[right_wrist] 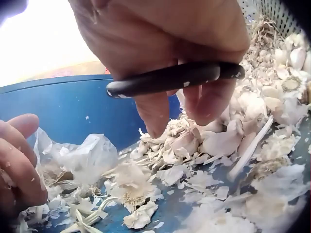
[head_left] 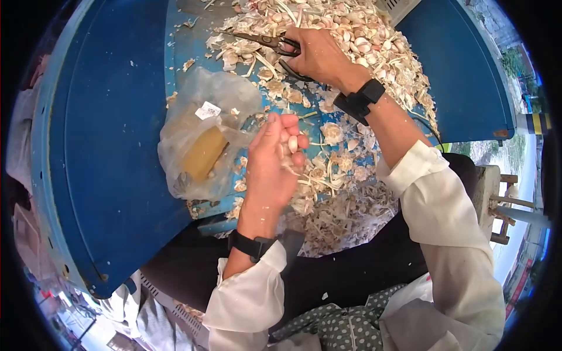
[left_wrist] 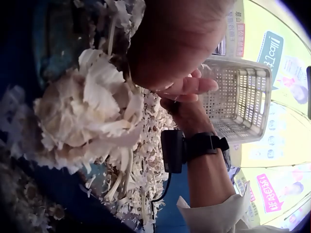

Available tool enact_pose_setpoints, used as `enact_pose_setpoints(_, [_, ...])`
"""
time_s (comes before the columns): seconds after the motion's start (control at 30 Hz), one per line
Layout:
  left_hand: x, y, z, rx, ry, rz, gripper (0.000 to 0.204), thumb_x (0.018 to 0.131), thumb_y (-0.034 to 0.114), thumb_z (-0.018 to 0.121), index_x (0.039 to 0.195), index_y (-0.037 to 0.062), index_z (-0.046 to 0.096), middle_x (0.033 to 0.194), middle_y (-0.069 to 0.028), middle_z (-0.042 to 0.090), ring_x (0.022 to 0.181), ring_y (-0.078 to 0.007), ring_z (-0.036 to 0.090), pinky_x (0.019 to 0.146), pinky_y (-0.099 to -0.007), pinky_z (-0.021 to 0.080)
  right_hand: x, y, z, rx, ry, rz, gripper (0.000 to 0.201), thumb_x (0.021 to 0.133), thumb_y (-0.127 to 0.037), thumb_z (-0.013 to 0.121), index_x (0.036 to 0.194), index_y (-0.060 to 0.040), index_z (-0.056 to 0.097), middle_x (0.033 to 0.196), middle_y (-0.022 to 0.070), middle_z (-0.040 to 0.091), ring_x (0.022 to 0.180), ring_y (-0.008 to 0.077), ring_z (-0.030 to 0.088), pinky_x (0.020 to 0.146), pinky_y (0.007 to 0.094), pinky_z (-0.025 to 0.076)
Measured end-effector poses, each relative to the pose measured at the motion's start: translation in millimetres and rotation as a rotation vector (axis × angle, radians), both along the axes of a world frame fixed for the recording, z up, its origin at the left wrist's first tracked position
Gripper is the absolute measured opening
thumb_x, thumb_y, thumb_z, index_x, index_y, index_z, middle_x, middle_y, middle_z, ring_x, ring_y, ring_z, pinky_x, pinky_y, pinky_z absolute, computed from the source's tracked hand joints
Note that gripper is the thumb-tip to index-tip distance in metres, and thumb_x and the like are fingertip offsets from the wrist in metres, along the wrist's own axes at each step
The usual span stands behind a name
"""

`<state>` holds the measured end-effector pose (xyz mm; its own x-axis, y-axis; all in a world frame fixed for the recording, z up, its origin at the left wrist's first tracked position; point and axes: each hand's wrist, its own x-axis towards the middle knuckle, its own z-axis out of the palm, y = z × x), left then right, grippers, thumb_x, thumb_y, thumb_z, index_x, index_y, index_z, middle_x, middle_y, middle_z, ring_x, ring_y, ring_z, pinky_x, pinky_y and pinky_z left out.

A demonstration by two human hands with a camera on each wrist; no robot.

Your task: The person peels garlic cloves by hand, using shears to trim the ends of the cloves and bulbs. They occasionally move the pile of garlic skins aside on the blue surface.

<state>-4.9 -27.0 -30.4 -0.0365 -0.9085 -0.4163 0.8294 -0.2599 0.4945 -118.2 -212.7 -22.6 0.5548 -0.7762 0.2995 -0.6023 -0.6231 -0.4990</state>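
My right hand (head_left: 325, 58) holds a pair of scissors (head_left: 257, 39) by the black handles, at the near edge of a big heap of garlic cloves (head_left: 363, 44). In the right wrist view a black handle loop (right_wrist: 170, 79) crosses under the palm, and the fingertips reach down to garlic on the table. Palm up, my left hand (head_left: 270, 167) curls its fingers round a few garlic cloves (head_left: 293, 144), nearer the body. Part of what lies in that palm is hidden by the fingers.
A clear plastic bag (head_left: 175, 137) with a tan block (head_left: 204, 153) inside lies left of the left hand. Garlic skins and stalks (head_left: 331, 134) litter the blue surface (head_left: 117, 117). Beyond the heap stands a pale perforated basket (left_wrist: 238, 97). More skins (head_left: 345, 219) lie below, near the lap.
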Motion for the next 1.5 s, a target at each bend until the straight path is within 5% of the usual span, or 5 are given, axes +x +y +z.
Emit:
enact_pose_setpoints(0.27, [-13,-3,3,-0.105,-0.351,-0.011,0.033,0.095,0.03,0.055,0.11,0.0004,0.054,0.09,-0.0063,0.058,0.063,-0.0056,0.049,0.045,-0.0171,0.034,-20,71,71,0.219,0.063,0.411,0.026,0.067,0.001,0.07,0.075,0.0002,0.046,0.061,0.004,0.04,0.059,0.0134,0.035,0.054,0.0297,0.035])
enact_pose_setpoints(0.83, [-7,6,13,-0.27,-0.492,0.062,0.034,0.091,0.022,0.062,0.119,0.0025,0.056,0.092,-0.0056,0.065,0.057,-0.0023,0.049,0.043,-0.015,0.034,-94,115,76,0.189,0.375,0.13,0.056,0.064,-0.05,0.079,0.061,-0.0006,0.052,0.05,0.0149,0.049,0.05,0.0355,0.052,0.05,0.0394,0.043])
enact_pose_setpoints(1.13, [-11,7,15,-0.287,-0.311,-0.011,0.038,0.09,0.027,0.063,0.119,0.0034,0.052,0.09,-0.0059,0.061,0.053,-0.0038,0.045,0.04,-0.0156,0.029,-81,136,65,1.006,-0.31,-0.01,0.038,0.079,-0.036,0.075,0.064,-0.0054,0.059,0.053,-0.001,0.054,0.042,0.0039,0.046,0.038,0.02,0.031])
enact_pose_setpoints(1.33, [-24,9,10,-0.19,-0.191,0.036,0.03,0.097,0.025,0.051,0.118,0.0056,0.043,0.088,-0.0043,0.057,0.049,-0.0038,0.04,0.033,-0.0146,0.027,-42,121,32,0.632,-0.499,-0.017,0.032,0.072,-0.027,0.08,0.082,-0.0037,0.059,0.06,-0.0025,0.049,0.055,0.0053,0.042,0.048,0.0243,0.033])
enact_pose_setpoints(1.5, [-14,7,-16,-0.054,0.231,0.092,0.024,0.096,0.025,0.047,0.113,0.0083,0.051,0.096,-0.0045,0.061,0.09,-0.0161,0.059,0.075,-0.0285,0.048,-28,126,29,0.2,-0.361,0.258,0.024,0.07,-0.013,0.075,0.082,-0.0017,0.058,0.067,0.0086,0.055,0.059,0.0211,0.052,0.057,0.0315,0.044])
